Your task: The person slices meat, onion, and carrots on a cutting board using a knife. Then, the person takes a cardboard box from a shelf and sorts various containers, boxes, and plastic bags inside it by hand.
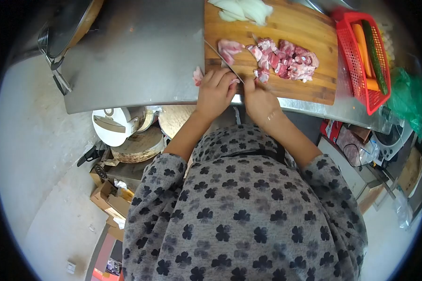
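My right hand (pixel 262 102) is closed round the handle of a kitchen knife (pixel 226 63), whose blade slants away to the left over the wooden cutting board (pixel 309 89). Close beside the blade, my left hand (pixel 215 91) has its fingers curled down on a piece of raw meat (pixel 198 76); pink bits show on both sides of the fingers, the rest is covered. Just beyond the blade lies a cut strip of meat (pixel 229 49). A pile of raw meat chunks (pixel 288 61) sits to its right. White slices, perhaps onion (pixel 241 10), lie at the board's far end.
At the right stands a red plastic basket (pixel 349 58) with carrots (pixel 361 47) and a cucumber (pixel 376 58). A green plastic bag (pixel 407 96) is beside it. The metal counter (pixel 140 61) extends left towards a pan (pixel 70 28). Below the counter are a white lidded appliance (pixel 115 126) and round wooden boards (pixel 138 146).
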